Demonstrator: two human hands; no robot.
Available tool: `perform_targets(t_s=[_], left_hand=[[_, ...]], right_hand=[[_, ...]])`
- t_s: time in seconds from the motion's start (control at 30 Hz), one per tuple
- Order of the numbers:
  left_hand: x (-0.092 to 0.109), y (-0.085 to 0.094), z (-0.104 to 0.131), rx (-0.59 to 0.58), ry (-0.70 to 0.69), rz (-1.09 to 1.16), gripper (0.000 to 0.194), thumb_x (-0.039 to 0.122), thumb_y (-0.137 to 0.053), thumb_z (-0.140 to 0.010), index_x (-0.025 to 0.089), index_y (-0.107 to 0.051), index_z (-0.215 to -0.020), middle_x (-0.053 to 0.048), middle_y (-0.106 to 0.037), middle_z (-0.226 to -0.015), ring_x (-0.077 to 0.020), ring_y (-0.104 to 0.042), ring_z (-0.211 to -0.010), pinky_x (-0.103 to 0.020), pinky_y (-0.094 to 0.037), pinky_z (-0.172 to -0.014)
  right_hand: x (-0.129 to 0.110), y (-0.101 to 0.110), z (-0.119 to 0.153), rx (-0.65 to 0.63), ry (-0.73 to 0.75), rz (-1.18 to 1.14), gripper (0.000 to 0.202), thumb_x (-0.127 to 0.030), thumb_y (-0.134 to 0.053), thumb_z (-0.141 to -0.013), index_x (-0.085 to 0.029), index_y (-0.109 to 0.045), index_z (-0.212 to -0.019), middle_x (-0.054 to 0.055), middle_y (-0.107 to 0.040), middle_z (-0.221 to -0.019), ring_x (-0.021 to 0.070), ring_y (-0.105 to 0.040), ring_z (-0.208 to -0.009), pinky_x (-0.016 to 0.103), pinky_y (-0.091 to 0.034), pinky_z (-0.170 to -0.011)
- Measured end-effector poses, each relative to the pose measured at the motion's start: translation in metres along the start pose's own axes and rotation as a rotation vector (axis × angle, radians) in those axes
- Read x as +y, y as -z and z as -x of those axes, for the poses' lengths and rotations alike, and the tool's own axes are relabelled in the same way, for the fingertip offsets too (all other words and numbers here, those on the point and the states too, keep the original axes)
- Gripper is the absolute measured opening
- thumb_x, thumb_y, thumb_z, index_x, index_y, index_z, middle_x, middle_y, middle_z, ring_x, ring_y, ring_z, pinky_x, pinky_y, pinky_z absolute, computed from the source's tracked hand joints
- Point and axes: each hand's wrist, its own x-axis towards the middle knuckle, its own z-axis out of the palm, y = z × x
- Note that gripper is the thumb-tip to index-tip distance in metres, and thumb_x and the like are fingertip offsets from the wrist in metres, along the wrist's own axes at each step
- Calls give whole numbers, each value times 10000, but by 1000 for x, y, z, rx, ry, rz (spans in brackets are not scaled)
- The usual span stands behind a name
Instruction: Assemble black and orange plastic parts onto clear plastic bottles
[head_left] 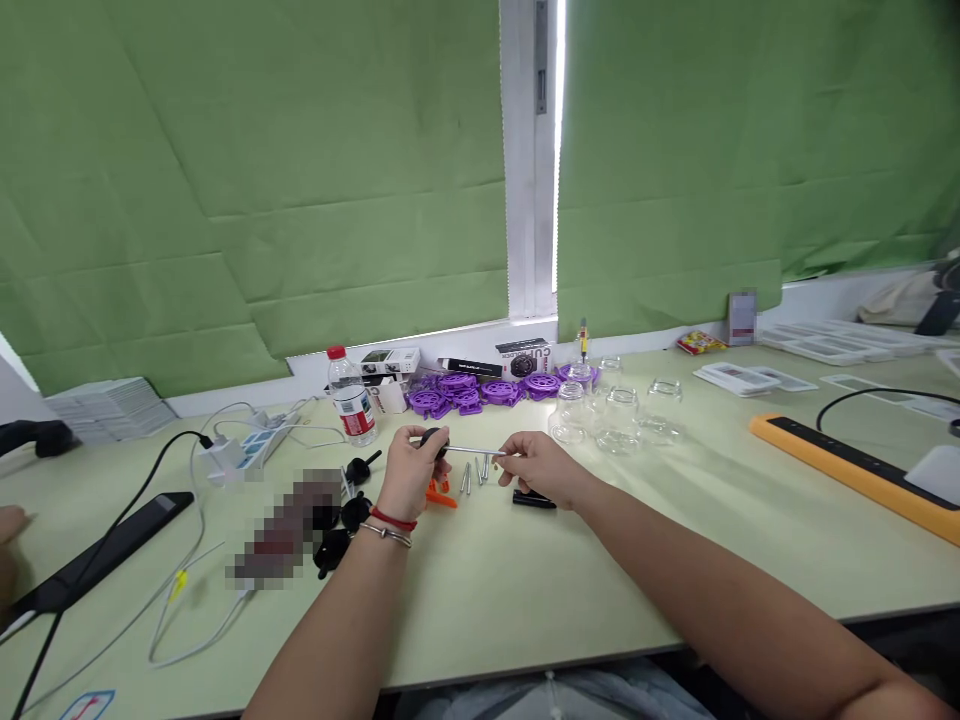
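My left hand (409,474) holds a round black part (433,440) with its fingers wrapped round it. A thin silver rod (472,451) runs from that part to the right, level with the table. At its far end, the thumb and fingers of my right hand (534,466) pinch the rod. Below and between the hands lie loose silver pins (466,478) and orange pieces (441,496). Just under my right hand is a black object (534,499). Black round parts (355,511) lie left of my left wrist.
Purple plastic parts (457,392) and boxes (524,359) line the back. Glass jars (619,420) stand right of centre, a bottle (351,397) left. Cables, a white power strip (262,440) and a black tablet-like object (112,550) lie left; an orange-edged bar (847,470) right. Another person's hand (9,525) shows far left.
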Motion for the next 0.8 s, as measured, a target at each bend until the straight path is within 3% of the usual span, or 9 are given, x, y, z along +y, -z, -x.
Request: perform_targets(t_s=[0.1, 0.2, 0.4, 0.47, 0.57, 0.67, 0.8], left_hand=[[5, -3, 6, 48, -5, -50, 431, 461, -664, -679, 184, -486, -958, 68, -507, -537, -99, -492, -335, -183, -315, -292], [7, -4, 12, -17, -10, -161, 405, 509, -647, -678, 161, -569, -870, 70, -471, -495, -72, -429, -284, -186, -290, -281], [3, 2, 25, -416, 89, -199, 539, 301, -813, -500, 133, -590, -961, 26, -573, -605, -82, -502, -432, -214, -415, -404], [2, 5, 26, -477, 68, -209, 524, 259, -815, -488, 124, -613, -952, 12, -588, -637, -75, -489, -467, -209, -413, -426], [1, 9, 21, -365, 21, -221, 374, 281, -779, -548, 106, -652, -853, 20, -564, -585, -58, -443, -451, -187, -354, -415], [-4, 15, 11, -208, 24, -87, 252, 296, -738, -597, 102, -622, -710, 16, -553, -540, -66, -462, -457, -190, -361, -447], [-15, 19, 2, -175, 117, 105, 179, 240, -677, -632, 123, -542, -645, -15, -569, -511, -92, -504, -454, -205, -385, -460]], right_hand=[[-7, 2, 12, -23, -4, -152, 169, -308, -564, -795, -147, -554, -843, 67, -705, -791, 64, -529, -483, 201, -430, -537], [-7, 2, 21, -51, -11, -198, 163, -297, -590, -783, -141, -558, -815, 76, -712, -790, 78, -585, -536, 211, -455, -593], [9, 0, 28, -121, -23, -263, 143, -254, -626, -744, -134, -555, -711, 60, -694, -663, 106, -616, -562, 232, -479, -622], [15, 0, 24, -120, -30, -293, 137, -245, -634, -732, -134, -562, -698, 53, -685, -638, 101, -604, -546, 226, -479, -608], [20, 3, 14, -102, -45, -331, 116, -225, -640, -722, -134, -573, -698, 40, -667, -607, 87, -577, -512, 212, -471, -574], [19, 7, 3, -5, -67, -377, 89, -189, -637, -715, -137, -572, -682, 12, -615, -531, 70, -520, -446, 191, -435, -488], [11, 11, -8, 151, -102, -550, 66, -142, -618, -708, -140, -559, -677, -2, -581, -533, 48, -448, -408, 168, -356, -390]])
